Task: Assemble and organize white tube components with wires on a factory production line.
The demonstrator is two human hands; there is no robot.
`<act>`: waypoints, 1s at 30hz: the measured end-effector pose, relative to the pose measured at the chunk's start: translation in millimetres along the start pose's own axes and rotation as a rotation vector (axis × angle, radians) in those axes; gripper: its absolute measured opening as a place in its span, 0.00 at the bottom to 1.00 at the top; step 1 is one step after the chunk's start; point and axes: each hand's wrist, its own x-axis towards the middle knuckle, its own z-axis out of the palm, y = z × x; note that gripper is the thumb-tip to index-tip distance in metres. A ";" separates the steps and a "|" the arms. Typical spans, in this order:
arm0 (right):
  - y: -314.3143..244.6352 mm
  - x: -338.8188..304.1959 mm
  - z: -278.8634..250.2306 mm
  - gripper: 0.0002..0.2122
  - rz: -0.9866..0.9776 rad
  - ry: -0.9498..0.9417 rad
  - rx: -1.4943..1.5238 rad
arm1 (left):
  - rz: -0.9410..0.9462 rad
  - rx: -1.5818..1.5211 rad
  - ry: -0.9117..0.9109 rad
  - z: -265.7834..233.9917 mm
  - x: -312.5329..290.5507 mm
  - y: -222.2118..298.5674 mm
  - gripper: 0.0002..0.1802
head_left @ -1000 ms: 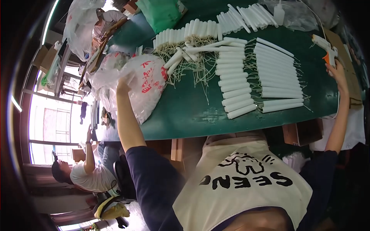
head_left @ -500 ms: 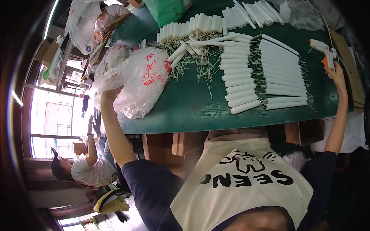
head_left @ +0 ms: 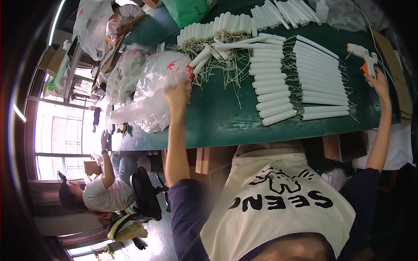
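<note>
At the right side of the green table, my right hand [head_left: 379,86] is closed around the lower handle of a white glue gun [head_left: 359,49] with an orange trigger. My left hand [head_left: 177,95] grips the right part of a crumpled clear plastic bag [head_left: 152,111] with red print; the fingertips are partly hidden in its folds. Between the hands lie two columns of white tubes, a nearer-left column [head_left: 272,96] and a right column [head_left: 321,71], with thin pale wires at their ends. More loose tubes [head_left: 201,56] lie crosswise over tangled wires beside the bag.
Further rows of white tubes [head_left: 217,28] stand at the back, near a green bag [head_left: 185,12] and a small white bottle [head_left: 321,11]. Cardboard [head_left: 394,65] edges the right side. Another person [head_left: 102,191] is at the left; a further person [head_left: 126,21] sits across the table.
My left hand has moved right across the plastic bag, which is now bunched up and narrower. The glue gun and my right hand have shifted slightly left and down.
</note>
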 end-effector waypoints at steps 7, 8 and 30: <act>3.8 -0.9 -3.4 0.23 -0.016 -0.010 0.019 | 0.259 0.019 0.206 51.2 15.6 -33.6 0.19; 2.0 -1.3 -4.6 0.23 0.001 -0.018 0.001 | 0.260 0.020 0.203 50.9 16.7 -36.5 0.19; -2.3 9.5 6.0 0.26 0.020 -0.079 -0.071 | 0.833 0.845 -0.214 15.3 -59.5 -31.6 0.45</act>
